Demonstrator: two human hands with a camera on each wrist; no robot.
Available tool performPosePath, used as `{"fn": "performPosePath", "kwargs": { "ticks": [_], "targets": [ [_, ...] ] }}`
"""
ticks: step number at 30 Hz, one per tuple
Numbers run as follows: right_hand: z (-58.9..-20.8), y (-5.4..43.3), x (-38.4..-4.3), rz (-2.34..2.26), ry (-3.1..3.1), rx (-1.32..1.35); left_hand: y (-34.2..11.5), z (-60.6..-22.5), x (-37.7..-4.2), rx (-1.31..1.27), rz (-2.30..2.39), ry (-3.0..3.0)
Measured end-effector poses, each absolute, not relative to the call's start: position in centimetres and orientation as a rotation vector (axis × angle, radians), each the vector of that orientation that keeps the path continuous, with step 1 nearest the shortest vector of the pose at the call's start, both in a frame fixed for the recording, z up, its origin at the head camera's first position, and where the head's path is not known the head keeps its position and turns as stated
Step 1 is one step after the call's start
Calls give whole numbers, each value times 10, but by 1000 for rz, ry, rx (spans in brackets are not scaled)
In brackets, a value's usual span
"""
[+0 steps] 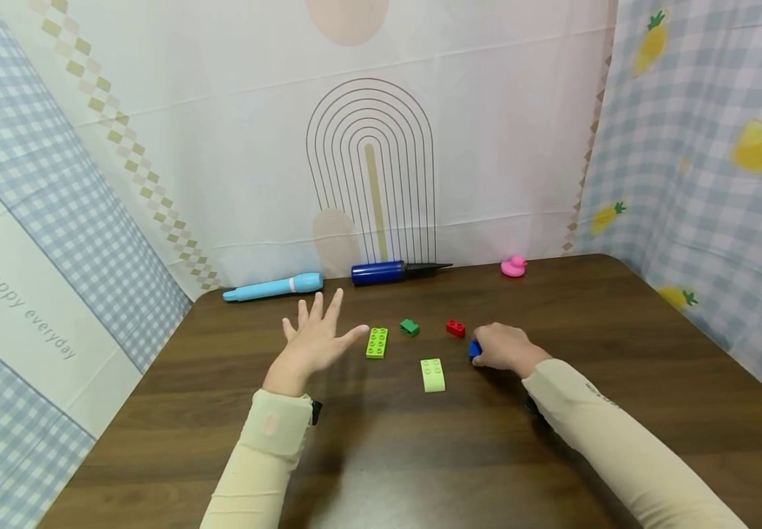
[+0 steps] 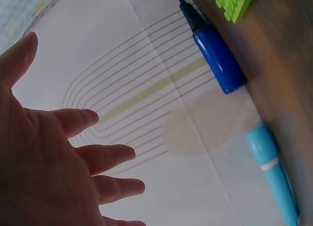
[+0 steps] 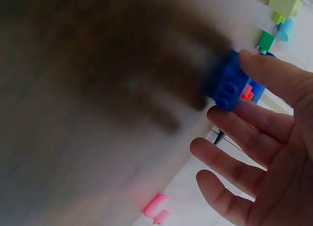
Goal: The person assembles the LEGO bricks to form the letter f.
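Head view, from the left: a blue-and-white checked cloth printed with "happy everyday" hangs beside the dark wooden bench. A light-blue tube with a white band lies at the bench's back edge, near a white cloth with an arch pattern. Nearer, the left hand is spread, fingers straight and apart, reaching out of a cream sleeve. Its thumb points toward a lime block with studs on top; the left wrist view shows that hand apart from the block.

Behind the lime block, a dark-blue pump lies along the back edge, its black nozzle pointing right. Next come a small dark-green block, then a pale-green block nearer the front, then a small red block farther back.

Just right of the red one, a blue block is pinched between the thumb and fingers of the right hand; the remaining fingers bend loosely in the right wrist view. Whether the blue block touches the bench, I cannot tell. Behind this hand sits a pink duck near the back edge. At far right hangs a checked cloth with pineapples.
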State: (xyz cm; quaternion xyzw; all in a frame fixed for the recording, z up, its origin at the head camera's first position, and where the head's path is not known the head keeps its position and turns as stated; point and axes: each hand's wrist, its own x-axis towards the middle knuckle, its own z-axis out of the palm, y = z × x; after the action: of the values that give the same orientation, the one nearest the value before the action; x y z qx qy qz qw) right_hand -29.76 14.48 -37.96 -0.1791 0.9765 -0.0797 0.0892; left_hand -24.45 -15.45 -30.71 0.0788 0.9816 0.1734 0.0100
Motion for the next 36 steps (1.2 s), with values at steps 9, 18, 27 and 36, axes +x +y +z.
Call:
{"fn": "performPosePath", "kwargs": {
  "ticks": [9,18,27,36],
  "targets": [
    [-380,140,-292,-286,2903,-549,-140,-321,-252,285,530,3032],
    [-370,132,-280,-412,2877,-587,-121,-335,-266,339,531,2986],
    [-371,127,-271,-482,2877,-652,-100,-354,-277,388,458,2993],
    [-362,109,-262,-510,2926,-785,-87,-361,-267,550,439,3002]
  ]
}}
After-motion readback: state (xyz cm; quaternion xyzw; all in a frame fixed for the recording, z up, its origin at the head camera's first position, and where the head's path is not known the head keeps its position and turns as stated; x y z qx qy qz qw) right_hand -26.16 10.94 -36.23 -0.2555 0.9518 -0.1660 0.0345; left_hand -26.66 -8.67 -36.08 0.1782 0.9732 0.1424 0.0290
